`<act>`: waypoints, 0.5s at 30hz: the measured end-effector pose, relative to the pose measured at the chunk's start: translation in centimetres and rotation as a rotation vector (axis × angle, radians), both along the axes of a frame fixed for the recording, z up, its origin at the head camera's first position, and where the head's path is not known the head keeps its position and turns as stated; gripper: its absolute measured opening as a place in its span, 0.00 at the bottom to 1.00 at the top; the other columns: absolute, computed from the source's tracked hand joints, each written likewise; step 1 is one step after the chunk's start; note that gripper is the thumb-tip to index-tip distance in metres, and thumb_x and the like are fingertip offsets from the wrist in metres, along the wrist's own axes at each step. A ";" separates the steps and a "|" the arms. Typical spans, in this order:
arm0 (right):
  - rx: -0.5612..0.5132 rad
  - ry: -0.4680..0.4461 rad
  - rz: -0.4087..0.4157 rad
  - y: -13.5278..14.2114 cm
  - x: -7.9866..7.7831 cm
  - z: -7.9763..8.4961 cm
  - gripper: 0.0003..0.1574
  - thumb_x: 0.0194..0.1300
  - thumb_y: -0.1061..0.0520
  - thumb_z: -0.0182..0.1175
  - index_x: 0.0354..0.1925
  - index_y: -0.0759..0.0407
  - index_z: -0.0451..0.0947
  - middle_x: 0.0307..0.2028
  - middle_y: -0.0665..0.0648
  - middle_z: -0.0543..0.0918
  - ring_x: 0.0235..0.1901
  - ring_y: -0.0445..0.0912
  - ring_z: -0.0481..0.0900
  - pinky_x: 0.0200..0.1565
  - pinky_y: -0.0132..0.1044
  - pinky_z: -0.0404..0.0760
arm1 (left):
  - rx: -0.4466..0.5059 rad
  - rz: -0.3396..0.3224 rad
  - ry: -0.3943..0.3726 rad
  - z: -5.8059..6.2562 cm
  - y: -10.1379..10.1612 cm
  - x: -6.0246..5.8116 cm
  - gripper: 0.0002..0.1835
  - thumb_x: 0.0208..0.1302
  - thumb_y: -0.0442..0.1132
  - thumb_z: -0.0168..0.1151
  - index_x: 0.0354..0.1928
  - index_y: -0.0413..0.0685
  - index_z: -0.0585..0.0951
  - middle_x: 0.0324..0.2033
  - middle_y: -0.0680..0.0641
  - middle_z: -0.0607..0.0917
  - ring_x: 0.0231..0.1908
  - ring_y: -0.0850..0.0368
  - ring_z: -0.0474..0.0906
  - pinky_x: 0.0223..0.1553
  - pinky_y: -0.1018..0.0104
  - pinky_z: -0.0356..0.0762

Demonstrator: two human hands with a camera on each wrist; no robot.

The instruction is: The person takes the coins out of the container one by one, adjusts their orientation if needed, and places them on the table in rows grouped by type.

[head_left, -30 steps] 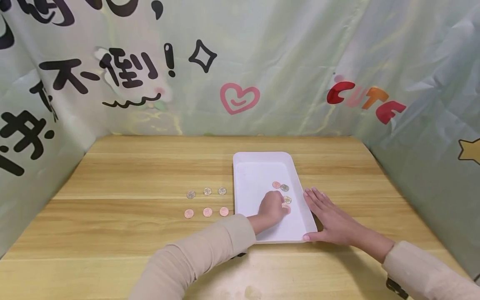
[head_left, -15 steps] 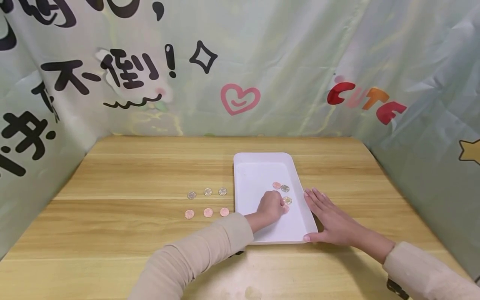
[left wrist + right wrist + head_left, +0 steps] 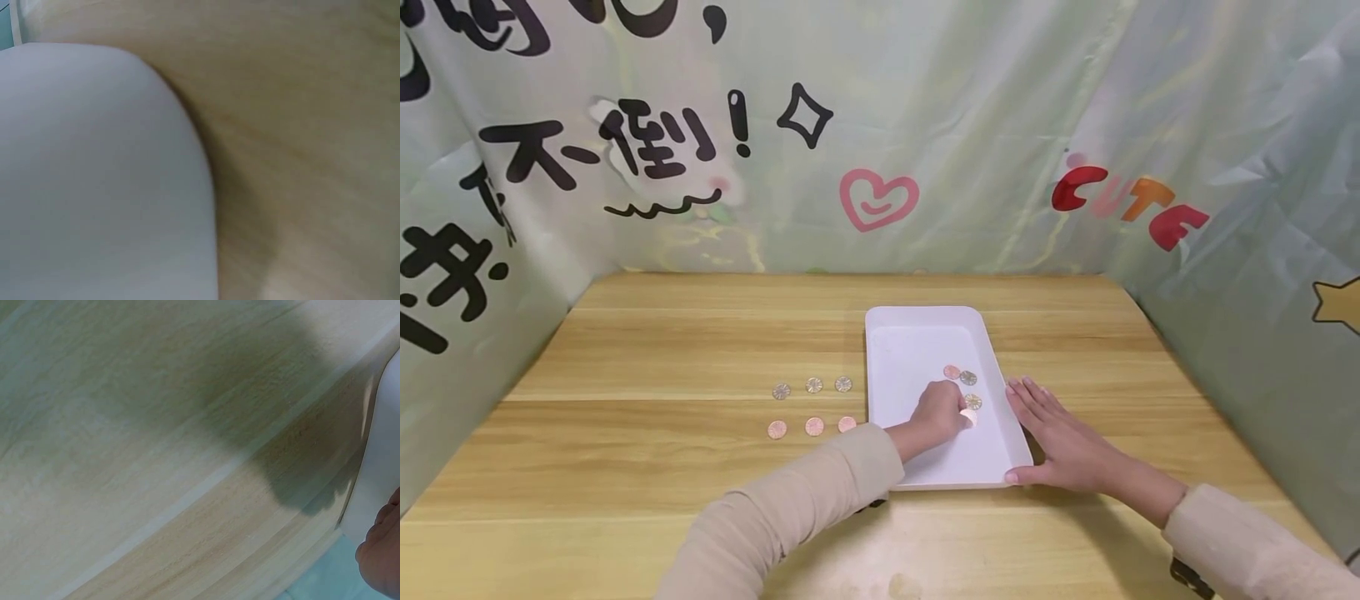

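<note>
My left hand (image 3: 938, 411) reaches into a white tray (image 3: 902, 350) with its fingers curled. At its fingertips it pinches a copper-coloured coin (image 3: 968, 418), tilted and catching the light. Close by in the tray lie a gold-toned coin (image 3: 973, 402), a dark silver coin (image 3: 967, 377) and another copper coin (image 3: 952, 372). My right hand (image 3: 1071, 437) rests against the tray's right side, fingers extended and thumb at the near corner. The right wrist view shows part of that hand (image 3: 382, 553) beside the tray's edge. No hand appears in the left wrist view, only the tray (image 3: 106, 175) and tabletop.
Left of the tray, three silver coins (image 3: 814, 385) form a row on the wooden table (image 3: 625, 467). Three copper coins (image 3: 814, 427) make a second row nearer me. A printed curtain (image 3: 985, 167) encloses the back and sides.
The copper coin at my left fingertips has shifted slightly left and tilted, now shining brightly. The left hand has drawn back slightly; the right hand holds its place.
</note>
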State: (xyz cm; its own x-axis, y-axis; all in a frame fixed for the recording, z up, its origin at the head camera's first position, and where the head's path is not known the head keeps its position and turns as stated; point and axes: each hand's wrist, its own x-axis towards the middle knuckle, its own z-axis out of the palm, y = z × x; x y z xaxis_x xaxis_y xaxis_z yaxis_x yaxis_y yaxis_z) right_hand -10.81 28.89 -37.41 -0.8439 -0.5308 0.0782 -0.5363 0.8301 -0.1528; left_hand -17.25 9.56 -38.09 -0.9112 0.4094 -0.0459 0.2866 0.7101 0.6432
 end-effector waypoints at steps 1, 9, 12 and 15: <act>0.002 -0.005 -0.002 0.0 0.0 0.0 0.66 0.51 0.27 0.58 0.68 0.72 0.48 0.67 0.74 0.54 0.71 0.59 0.44 0.61 0.17 0.21 | 0.006 0.003 0.000 0.0 -0.1 -0.1 0.03 0.51 0.32 0.68 0.26 0.39 0.85 0.24 0.47 0.85 0.25 0.60 0.76 0.29 0.77 0.72; -0.007 -0.029 -0.015 -0.1 0.2 0.2 0.68 0.51 0.26 0.57 0.68 0.72 0.47 0.68 0.74 0.53 0.71 0.59 0.43 0.61 0.17 0.21 | 0.095 0.036 -0.057 0.1 -1.2 -0.5 0.10 0.57 0.34 0.63 0.20 0.38 0.84 0.17 0.46 0.83 0.16 0.65 0.64 0.17 0.79 0.60; -0.011 -0.041 -0.019 -0.2 0.2 0.4 0.68 0.50 0.25 0.57 0.68 0.72 0.47 0.68 0.74 0.53 0.71 0.61 0.44 0.60 0.17 0.21 | 0.127 0.030 -0.068 0.4 -1.6 -0.5 0.11 0.57 0.35 0.63 0.20 0.37 0.83 0.17 0.47 0.83 0.15 0.67 0.63 0.16 0.81 0.58; -0.013 -0.048 -0.021 -0.3 0.2 0.5 0.68 0.51 0.25 0.57 0.68 0.72 0.47 0.68 0.73 0.53 0.70 0.62 0.45 0.61 0.17 0.21 | 0.197 0.021 -0.064 0.9 -2.1 -0.4 0.10 0.57 0.34 0.64 0.20 0.36 0.83 0.18 0.45 0.83 0.15 0.67 0.64 0.17 0.81 0.59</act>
State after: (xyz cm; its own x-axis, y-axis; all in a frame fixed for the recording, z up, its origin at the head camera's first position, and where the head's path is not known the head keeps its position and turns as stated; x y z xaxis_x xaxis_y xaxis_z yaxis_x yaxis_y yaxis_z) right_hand -10.59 28.63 -36.90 -0.8576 -0.5124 0.0440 -0.5108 0.8387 -0.1890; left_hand -17.66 7.45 -37.15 -0.9175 0.3970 -0.0255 0.2267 0.5745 0.7865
